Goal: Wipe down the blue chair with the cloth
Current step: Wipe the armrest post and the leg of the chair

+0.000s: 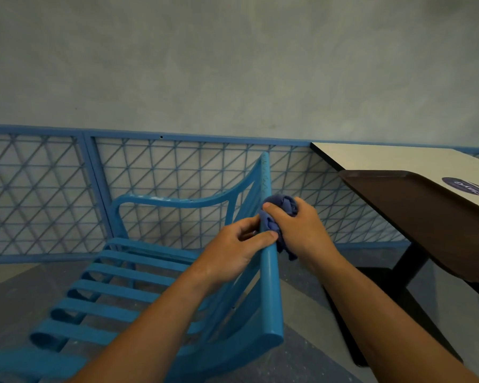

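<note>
A blue slatted chair (114, 275) stands below me with its curved armrest at the far side and its backrest top rail running toward me in the middle. My right hand (302, 230) grips a bunched dark-blue cloth (281, 211) and holds it against the right side of that rail. My left hand (238, 244) holds the same rail from the left, thumb over the top, right beside the cloth.
A blue lattice fence (177, 172) lines a grey wall behind the chair. To the right stands a white table (385, 156) with a dark brown tray (426, 217) on it and a black leg beneath. The floor is grey.
</note>
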`<state>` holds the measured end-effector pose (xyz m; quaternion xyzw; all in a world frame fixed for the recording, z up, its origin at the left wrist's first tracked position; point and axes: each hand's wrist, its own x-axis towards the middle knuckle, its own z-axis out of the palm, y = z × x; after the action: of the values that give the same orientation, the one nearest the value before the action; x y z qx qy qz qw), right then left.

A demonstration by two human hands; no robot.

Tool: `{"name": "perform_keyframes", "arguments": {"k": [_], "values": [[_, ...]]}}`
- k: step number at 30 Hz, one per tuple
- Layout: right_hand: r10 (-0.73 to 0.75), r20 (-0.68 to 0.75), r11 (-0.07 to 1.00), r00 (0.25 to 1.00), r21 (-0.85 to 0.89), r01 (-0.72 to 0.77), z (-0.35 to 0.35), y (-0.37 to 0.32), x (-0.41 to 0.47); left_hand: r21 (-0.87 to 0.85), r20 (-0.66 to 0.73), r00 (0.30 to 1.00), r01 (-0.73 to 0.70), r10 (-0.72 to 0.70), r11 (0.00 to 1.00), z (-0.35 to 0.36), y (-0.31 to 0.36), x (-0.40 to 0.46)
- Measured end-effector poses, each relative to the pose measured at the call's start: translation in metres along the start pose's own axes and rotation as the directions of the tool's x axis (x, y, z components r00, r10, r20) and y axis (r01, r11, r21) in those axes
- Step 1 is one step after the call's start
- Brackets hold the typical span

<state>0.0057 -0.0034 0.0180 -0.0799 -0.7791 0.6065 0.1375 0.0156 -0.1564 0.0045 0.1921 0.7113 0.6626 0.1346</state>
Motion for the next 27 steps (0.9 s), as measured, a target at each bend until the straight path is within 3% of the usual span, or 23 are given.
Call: {"name": "perform_keyframes", "arguments": {"k": [9, 12, 20, 27], "values": [[0.013, -0.097, 0.992, 0.995, -0.120, -0.024, 0.022, -0.013, 0.089, -0.049, -0.016, 0.999, 0.033, -0.034, 0.998, -0.005, -0.009, 0.008], [-0.007, -0.112, 0.988, 0.994, -0.157, -0.011, 0.022, -0.011, 0.084, -0.061, -0.008, 0.999, 0.038, -0.039, 0.997, -0.006, -0.009, 0.008], [-0.056, -0.040, 0.998, 0.998, -0.026, 0.055, 0.010, 0.005, 0.019, -0.080, 0.031, 0.999, -0.017, 0.019, 0.997, -0.006, -0.015, 0.007], [-0.024, -0.043, 0.994, 0.999, -0.109, 0.019, 0.017, -0.011, 0.081, -0.054, 0.052, 0.999, 0.009, -0.006, 0.998, -0.012, -0.021, 0.019]]}}
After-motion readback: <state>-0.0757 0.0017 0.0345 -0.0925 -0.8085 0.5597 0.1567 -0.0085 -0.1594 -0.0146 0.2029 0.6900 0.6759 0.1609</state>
